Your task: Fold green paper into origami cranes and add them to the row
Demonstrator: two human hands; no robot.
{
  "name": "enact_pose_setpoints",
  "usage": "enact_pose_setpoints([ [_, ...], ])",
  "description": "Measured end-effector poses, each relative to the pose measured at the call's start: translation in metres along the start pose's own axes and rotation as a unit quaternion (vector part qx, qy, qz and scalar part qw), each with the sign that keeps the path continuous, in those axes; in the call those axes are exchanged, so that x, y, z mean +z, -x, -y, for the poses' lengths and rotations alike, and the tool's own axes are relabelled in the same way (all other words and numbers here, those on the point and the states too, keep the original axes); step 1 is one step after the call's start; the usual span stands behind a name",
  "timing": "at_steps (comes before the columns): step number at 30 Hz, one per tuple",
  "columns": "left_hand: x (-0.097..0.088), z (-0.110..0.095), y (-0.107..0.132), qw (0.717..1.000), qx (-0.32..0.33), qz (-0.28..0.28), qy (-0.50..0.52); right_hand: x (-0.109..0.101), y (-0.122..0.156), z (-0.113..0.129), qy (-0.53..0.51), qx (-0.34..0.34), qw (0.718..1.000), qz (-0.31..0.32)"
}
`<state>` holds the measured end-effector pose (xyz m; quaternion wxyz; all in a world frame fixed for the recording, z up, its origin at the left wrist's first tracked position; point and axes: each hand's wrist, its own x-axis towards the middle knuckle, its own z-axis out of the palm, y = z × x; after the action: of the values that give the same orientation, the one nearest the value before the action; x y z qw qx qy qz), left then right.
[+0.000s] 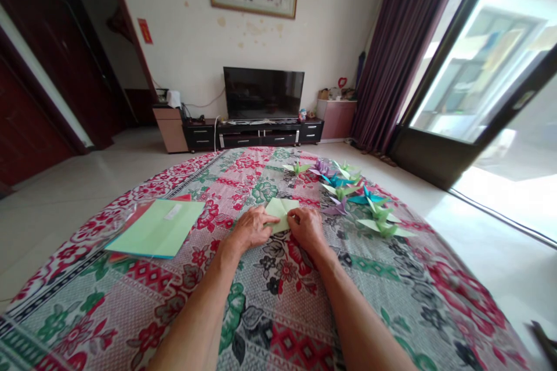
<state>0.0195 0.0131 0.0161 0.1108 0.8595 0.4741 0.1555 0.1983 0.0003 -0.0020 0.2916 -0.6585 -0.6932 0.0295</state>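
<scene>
A small piece of light green paper with a fold line lies near the middle of the table, between my two hands. At its left side, my left hand holds it against the cloth, the index finger reaching across the paper and the other fingers bent. Over the right edge, my right hand pinches the paper with thumb and curled fingers. Parts of both its side edges are hidden under the fingers.
Several folded paper cranes in green, purple and blue, one green crane nearest, stand to the right. A stack of coloured paper with a green sheet on top lies left. A flowered tablecloth covers the rounded table.
</scene>
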Motion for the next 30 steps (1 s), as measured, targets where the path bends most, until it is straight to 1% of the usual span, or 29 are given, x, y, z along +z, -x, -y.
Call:
enact_pose_setpoints([
  [3,0.000,-0.001,0.000,1.000,-0.003,0.001,0.005,0.000,0.001,0.001,0.003,0.003,1.000,-0.001],
  [7,-0.002,-0.003,0.000,1.000,-0.004,0.003,0.004,0.001,0.003,0.001,0.015,-0.015,1.000,-0.008],
  [14,-0.002,-0.003,0.000,1.000,0.003,0.000,-0.008,-0.003,0.005,0.006,0.033,-0.035,0.999,0.015],
  [18,-0.003,-0.002,0.000,1.000,-0.016,0.004,0.013,-0.005,0.006,0.009,0.042,-0.028,0.999,0.017],
  [21,-0.010,0.000,0.001,0.997,-0.035,0.029,0.055,-0.005,0.006,0.012,0.038,-0.024,0.999,0.008],
  [24,-0.020,0.003,0.005,0.993,-0.061,0.056,0.083,-0.005,0.006,0.015,0.034,-0.006,0.999,0.007],
  [27,-0.032,0.007,0.010,0.988,-0.096,0.080,0.087,-0.005,0.006,0.017,0.030,0.007,0.999,0.011],
  [30,-0.039,0.009,0.014,0.986,-0.115,0.087,0.086,-0.005,0.006,0.017,0.028,0.008,1.000,0.010],
])
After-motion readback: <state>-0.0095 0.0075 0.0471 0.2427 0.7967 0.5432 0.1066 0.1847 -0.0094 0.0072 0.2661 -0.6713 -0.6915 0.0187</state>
